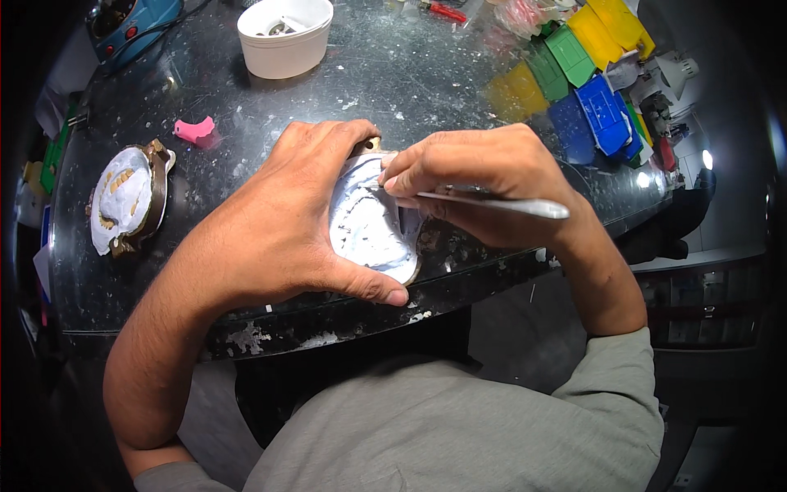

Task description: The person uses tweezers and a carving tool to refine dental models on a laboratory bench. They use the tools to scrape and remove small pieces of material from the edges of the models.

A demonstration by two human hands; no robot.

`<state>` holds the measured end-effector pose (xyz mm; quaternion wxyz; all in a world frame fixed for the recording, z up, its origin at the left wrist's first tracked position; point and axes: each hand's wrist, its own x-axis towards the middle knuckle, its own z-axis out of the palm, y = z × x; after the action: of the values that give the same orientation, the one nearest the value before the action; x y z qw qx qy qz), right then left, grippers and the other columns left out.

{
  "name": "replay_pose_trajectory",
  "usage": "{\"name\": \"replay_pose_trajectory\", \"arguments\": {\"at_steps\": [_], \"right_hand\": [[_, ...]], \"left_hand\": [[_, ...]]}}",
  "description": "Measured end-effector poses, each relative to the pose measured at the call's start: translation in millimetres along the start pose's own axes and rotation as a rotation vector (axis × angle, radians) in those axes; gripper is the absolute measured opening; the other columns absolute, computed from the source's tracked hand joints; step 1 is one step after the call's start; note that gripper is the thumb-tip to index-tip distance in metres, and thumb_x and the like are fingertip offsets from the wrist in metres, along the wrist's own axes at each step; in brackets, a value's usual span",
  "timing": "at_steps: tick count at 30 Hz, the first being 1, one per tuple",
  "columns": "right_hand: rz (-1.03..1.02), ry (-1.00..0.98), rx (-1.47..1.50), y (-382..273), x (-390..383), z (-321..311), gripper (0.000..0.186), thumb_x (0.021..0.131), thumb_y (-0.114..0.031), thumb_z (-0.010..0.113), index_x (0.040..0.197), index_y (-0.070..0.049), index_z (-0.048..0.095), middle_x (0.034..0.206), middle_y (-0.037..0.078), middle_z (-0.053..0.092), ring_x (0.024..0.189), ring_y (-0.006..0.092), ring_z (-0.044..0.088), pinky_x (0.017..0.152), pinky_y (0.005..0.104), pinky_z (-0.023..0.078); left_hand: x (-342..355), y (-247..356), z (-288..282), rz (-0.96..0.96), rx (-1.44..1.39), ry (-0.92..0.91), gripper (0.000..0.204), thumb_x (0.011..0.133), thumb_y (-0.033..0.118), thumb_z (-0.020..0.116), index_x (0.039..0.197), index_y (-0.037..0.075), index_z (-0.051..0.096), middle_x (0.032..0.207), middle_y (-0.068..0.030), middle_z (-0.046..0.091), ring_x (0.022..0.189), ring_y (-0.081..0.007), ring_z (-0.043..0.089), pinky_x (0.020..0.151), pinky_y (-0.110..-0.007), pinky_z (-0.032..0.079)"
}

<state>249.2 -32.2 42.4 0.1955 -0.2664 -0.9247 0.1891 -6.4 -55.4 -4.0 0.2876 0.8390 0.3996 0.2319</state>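
Note:
My left hand grips a metal flask half filled with white plaster, thumb along its near edge and fingers curled over the far side, beside a small lug with a hole. My right hand is closed on a slim tool with a pale silvery handle pointing right; its fingertips are at the plaster's upper right, and the working tip is hard to make out. To the left lies another brass-coloured flask with white plaster and yellowish teeth-like pieces set in it.
On the dark, scuffed table are a pink scrap, a white tub with metal bits and a blue device at the back left. Green, yellow and blue plastic trays line the right, near a red-handled tool.

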Motion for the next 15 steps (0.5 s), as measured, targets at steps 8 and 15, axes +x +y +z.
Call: {"name": "replay_pose_trajectory", "arguments": {"at_steps": [8, 15], "right_hand": [[-0.083, 0.186, 0.082, 12, -21, 14, 0.021, 0.089, -0.009, 0.085, 0.11, -0.01, 0.079, 0.108, 0.008, 0.082, 0.104, 0.0233, 0.081, 0.089, 0.0332, 0.067], [-0.08, 0.144, 0.039, 1, -16, 11, 0.021, 0.085, -0.003, 0.087, 0.105, -0.007, 0.082, 0.108, 0.012, 0.083, 0.11, 0.0293, 0.08, 0.096, 0.0408, 0.066]], "left_hand": [[-1, 5, 3, -0.024, 0.032, 0.015, 0.138, 0.046, 0.063, 0.104, 0.153, -0.002, 0.046, 0.144, -0.0236, 0.054, 0.141, -0.0409, 0.048, 0.12, -0.051, 0.043], [-2, 6, 4, -0.028, 0.033, 0.034, 0.136, 0.047, 0.062, 0.104, 0.151, -0.003, 0.047, 0.143, -0.0229, 0.054, 0.14, -0.0402, 0.048, 0.12, -0.05, 0.042]]}}
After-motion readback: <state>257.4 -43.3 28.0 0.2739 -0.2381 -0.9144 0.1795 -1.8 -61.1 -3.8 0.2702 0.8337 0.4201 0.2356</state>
